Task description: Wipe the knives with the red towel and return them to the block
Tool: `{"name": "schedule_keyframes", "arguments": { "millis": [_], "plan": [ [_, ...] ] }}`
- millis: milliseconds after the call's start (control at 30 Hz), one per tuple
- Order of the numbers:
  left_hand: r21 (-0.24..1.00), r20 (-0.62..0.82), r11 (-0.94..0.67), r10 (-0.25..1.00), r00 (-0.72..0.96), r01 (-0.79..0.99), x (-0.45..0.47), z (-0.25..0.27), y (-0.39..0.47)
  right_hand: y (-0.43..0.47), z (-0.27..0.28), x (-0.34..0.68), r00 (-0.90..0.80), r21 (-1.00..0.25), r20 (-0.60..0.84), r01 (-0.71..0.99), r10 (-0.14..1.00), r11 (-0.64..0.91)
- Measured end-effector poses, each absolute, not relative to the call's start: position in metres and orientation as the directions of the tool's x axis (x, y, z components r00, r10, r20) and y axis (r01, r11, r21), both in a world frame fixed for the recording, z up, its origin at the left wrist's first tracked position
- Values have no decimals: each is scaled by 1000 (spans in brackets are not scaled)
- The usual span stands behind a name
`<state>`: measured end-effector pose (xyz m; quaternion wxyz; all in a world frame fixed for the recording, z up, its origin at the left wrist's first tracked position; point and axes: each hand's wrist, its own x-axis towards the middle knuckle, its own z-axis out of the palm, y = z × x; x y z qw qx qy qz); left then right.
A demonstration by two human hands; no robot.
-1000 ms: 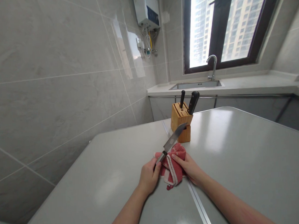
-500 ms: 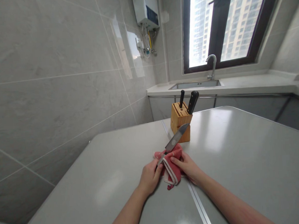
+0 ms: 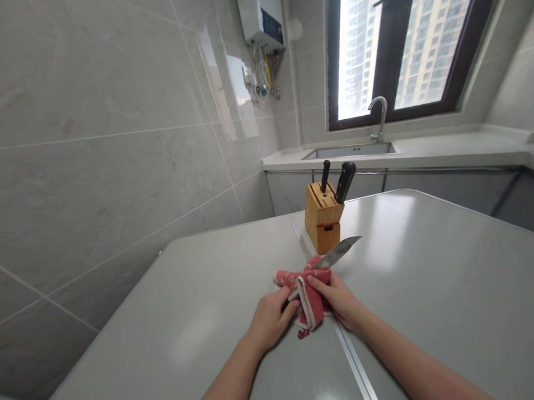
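- The left hand (image 3: 269,317) curls its fingers round the knife (image 3: 340,251), hiding the handle's end.
- The right hand's (image 3: 343,301) fingers grip a red cloth (image 3: 316,308), covering some blade.

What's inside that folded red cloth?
Part of the knife: its blade sticks out one side, its handle, in the left hand, the other. The cloth, gripped by the right hand, covers the stretch between; anything else in its folds is hidden.
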<state>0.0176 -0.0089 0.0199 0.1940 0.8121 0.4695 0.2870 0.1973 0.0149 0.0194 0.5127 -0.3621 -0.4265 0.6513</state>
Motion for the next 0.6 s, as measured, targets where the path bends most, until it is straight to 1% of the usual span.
{"name": "schedule_keyframes", "arguments": {
  "millis": [200, 300, 433, 600],
  "plan": [
    [568, 282, -451, 893, 351, 689, 18, 20, -9, 17, 17, 196, -173, -896, -21, -434, 985, -96],
    [578, 284, -442, 897, 339, 685, 18, 19, -9, 18, 17, 197, -161, -889, -24, -448, 987, -95],
    [617, 281, -446, 895, 347, 649, 17, 18, -7, 19, 17, 197, -140, -888, -26, -451, 990, -88],
    [699, 350, -469, 883, 314, 539, 16, 16, -5, 20, 16, 197, -132, -886, -13, -458, 991, -73]
  ]
}}
